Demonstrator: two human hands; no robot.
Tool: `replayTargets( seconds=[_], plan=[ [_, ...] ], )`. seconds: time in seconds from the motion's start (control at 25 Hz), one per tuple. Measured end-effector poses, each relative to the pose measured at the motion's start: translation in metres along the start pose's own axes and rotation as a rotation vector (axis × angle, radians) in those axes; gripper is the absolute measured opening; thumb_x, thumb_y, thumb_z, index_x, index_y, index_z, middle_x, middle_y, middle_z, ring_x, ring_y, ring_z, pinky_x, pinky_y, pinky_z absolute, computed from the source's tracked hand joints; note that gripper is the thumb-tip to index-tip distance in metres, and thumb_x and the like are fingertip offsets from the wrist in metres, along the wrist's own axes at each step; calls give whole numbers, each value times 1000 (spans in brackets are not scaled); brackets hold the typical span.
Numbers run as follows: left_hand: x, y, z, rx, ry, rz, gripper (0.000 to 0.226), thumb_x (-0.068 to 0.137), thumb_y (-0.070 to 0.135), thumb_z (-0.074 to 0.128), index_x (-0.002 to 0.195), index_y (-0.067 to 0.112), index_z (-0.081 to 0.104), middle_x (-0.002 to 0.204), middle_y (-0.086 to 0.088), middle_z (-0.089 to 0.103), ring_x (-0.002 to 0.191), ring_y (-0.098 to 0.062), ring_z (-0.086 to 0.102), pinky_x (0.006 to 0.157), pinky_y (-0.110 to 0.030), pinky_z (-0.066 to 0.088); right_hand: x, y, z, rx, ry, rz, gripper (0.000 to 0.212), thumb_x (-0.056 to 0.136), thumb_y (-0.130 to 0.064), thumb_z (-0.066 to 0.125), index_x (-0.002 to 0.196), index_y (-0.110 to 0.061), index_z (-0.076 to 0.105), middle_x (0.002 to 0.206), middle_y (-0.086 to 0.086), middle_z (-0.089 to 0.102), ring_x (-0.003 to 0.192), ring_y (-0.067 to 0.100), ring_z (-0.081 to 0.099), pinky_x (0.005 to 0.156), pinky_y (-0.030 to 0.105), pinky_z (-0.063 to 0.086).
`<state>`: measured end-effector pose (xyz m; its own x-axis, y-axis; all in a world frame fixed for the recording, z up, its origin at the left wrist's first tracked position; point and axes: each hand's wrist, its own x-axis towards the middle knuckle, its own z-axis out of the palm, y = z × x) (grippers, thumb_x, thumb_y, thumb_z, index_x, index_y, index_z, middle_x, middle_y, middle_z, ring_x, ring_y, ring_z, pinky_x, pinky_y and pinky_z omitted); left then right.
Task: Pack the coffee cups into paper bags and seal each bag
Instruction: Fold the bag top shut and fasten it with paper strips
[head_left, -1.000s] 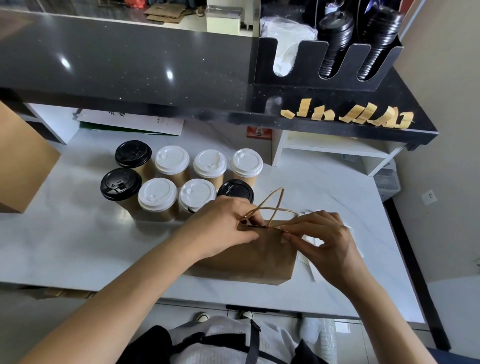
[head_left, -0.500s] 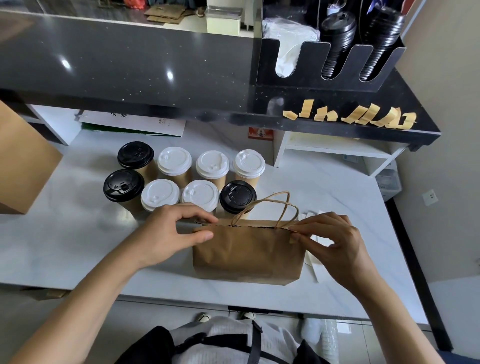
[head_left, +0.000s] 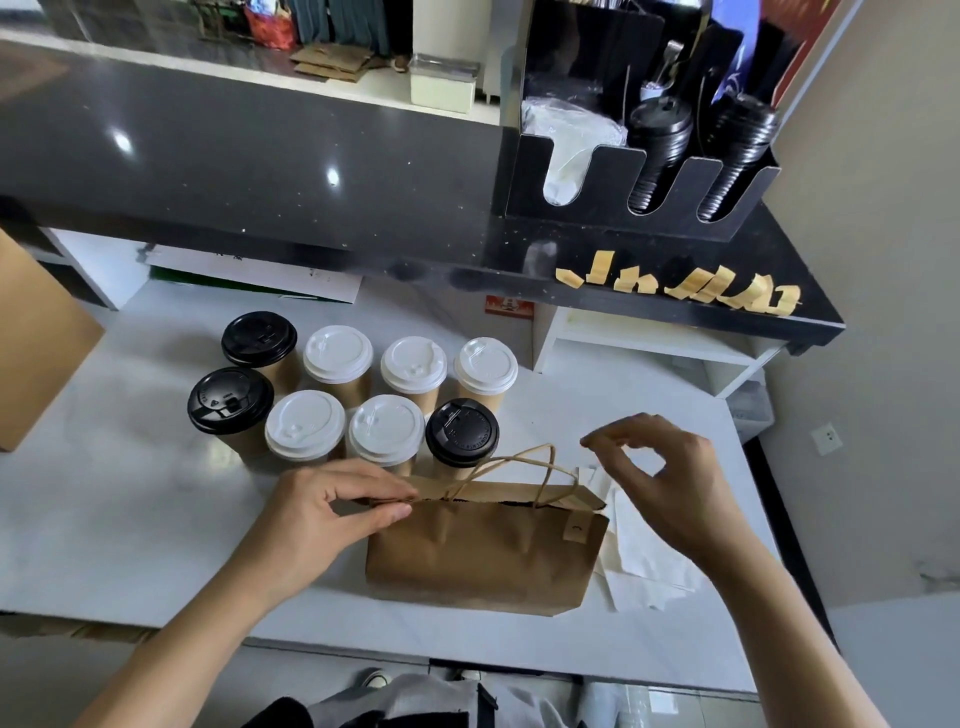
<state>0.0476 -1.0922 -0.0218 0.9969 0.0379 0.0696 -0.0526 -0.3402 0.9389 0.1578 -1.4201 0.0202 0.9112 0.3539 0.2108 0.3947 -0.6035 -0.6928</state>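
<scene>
Bag (head_left: 483, 556) contents hidden

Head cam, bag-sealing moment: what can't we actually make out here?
- Contents of the paper bag: hidden by its folded top.
- Cardboard box: cut off by the left edge.
- Print on the small sticker: too small to read.
- White paper: partly hidden by the bag and right hand.
</scene>
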Motion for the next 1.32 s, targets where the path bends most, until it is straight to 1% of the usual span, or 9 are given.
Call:
replayTargets(
  seconds=[0.12, 0.32, 0.44, 0.56, 0.76, 0.92, 1.04, 1.16, 1.32],
  plan=[
    [1, -2, 1, -44, -5, -21, 20, 76, 24, 83, 93, 34, 84, 100, 7, 78, 99, -10, 73, 91, -19, 53, 47, -4, 2, -65, 139, 23, 6, 93, -29, 69, 95, -29, 75, 85, -25, 70, 79, 3, 68, 68, 18, 55],
    [0, -3, -2, -71, -38, -61, 19, 77, 26, 83, 94, 36, 83, 104, 8, 78, 102, -8, 71, 93, -18, 52, 124, -3, 15, 128, 220, 337, 27, 97, -37, 68, 115, -17, 71, 98, -3, 75, 70, 5, 73, 62, 22, 60],
    [-2, -3, -3, -71, -53, -78, 19, 79, 28, 83, 95, 37, 83, 105, 9, 77, 103, -9, 71, 93, -16, 51, 149, -5, 25, 291, 229, 461, 41, 96, -31, 71, 132, -11, 64, 93, -6, 73, 69, 4, 75, 62, 22, 59],
    [-2, -3, -5, -64, -60, -92, 18, 80, 29, 83, 96, 37, 82, 105, 10, 77, 103, -9, 71, 92, -13, 49, 165, -6, 32, 239, 256, 465, 45, 95, -27, 71, 137, -11, 61, 91, -6, 72, 68, 9, 75, 63, 26, 61],
    [-1, -2, -8, -45, -89, -89, 19, 80, 32, 83, 96, 40, 82, 106, 14, 76, 105, -6, 70, 92, -11, 46, 180, -6, 32, 200, 296, 481, 23, 94, -23, 74, 114, -12, 69, 95, 1, 75, 59, 6, 73, 50, 20, 56],
    [-1, -3, -11, -32, -108, -85, 20, 80, 32, 84, 98, 41, 82, 107, 15, 76, 107, -6, 70, 94, -12, 46, 185, -8, 30, 157, 287, 440, 17, 94, -26, 75, 102, -12, 71, 92, 4, 75, 63, 8, 74, 56, 24, 59],
    [-2, -1, -13, -11, -128, -75, 20, 80, 33, 83, 99, 40, 82, 109, 17, 75, 109, -5, 69, 96, -11, 45, 187, -13, 26, 143, 321, 352, 6, 92, -21, 73, 91, -18, 68, 85, -4, 74, 58, 7, 73, 53, 24, 58],
    [-3, 3, -16, 34, -150, -58, 21, 83, 31, 82, 103, 37, 81, 111, 19, 73, 111, -2, 67, 98, -11, 44, 189, -19, 21, 94, 357, 309, 10, 90, -19, 74, 88, -25, 66, 81, -13, 70, 57, 6, 72, 59, 28, 59],
    [-5, 7, -19, 116, -177, -24, 25, 91, 20, 77, 112, 33, 79, 116, 24, 71, 113, 1, 65, 100, -12, 43, 182, -17, 26, 61, 394, 288, 10, 91, -17, 72, 87, -24, 66, 88, -9, 71, 65, 16, 74, 59, 24, 52]
  ],
)
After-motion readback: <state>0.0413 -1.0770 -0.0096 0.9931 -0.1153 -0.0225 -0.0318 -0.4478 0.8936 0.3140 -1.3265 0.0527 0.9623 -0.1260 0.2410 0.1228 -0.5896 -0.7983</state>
